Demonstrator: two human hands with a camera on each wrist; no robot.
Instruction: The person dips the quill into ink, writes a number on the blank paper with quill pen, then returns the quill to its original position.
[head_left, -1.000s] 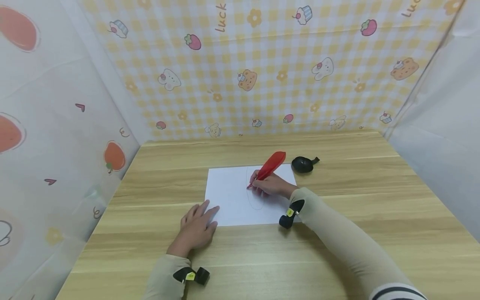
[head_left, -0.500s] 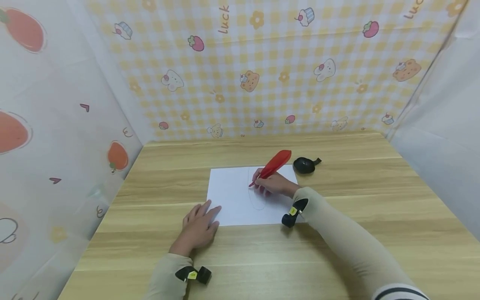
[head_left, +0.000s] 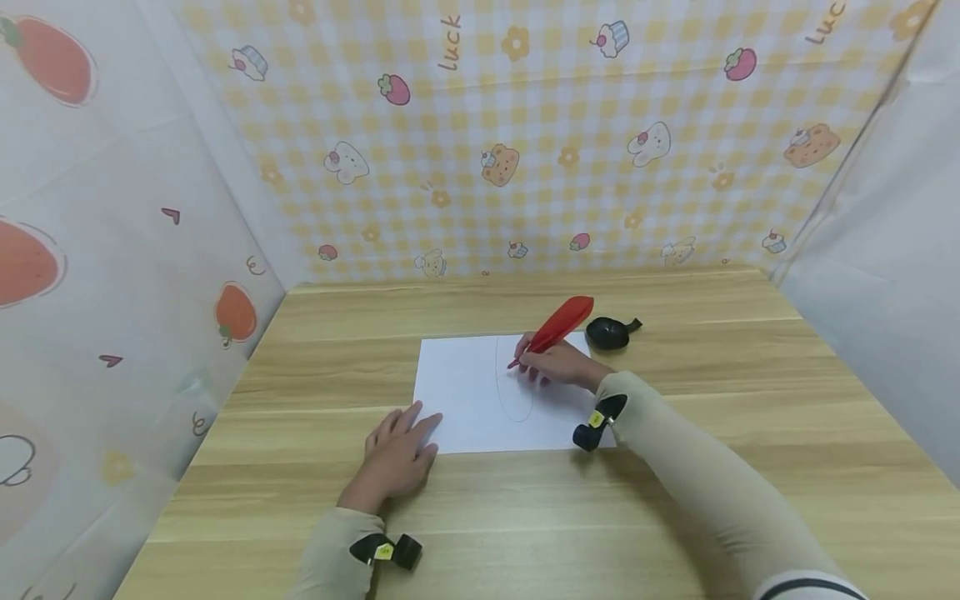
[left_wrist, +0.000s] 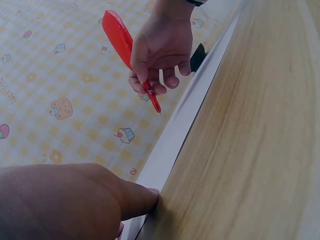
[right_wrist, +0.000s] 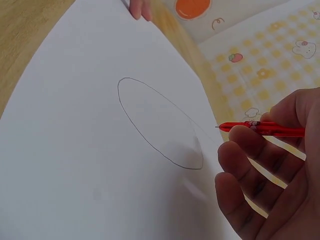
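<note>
A white sheet of paper (head_left: 457, 392) lies on the table and bears a thin, narrow rounded outline. My right hand (head_left: 558, 362) pinches a red feather pen (head_left: 562, 323) between thumb and fingers. In the left wrist view the pen's tip points down and stands a little above the paper. The right wrist view shows the drawn loop (right_wrist: 145, 140) beside the red barrel. On the lower left corner of the sheet rest the spread fingers of my left hand (head_left: 397, 458); its thumb lies along the paper's near edge.
A small black rounded object (head_left: 608, 333) with a short tab sits just past the paper's far right corner. The wooden table (head_left: 690, 333) meets a patterned cloth wall (head_left: 420, 167) behind and pale cloth on both sides.
My right hand has moved right and slightly away, taking the feather pen's tip off the left line of the drawing. The left hand stays in place on the paper.
</note>
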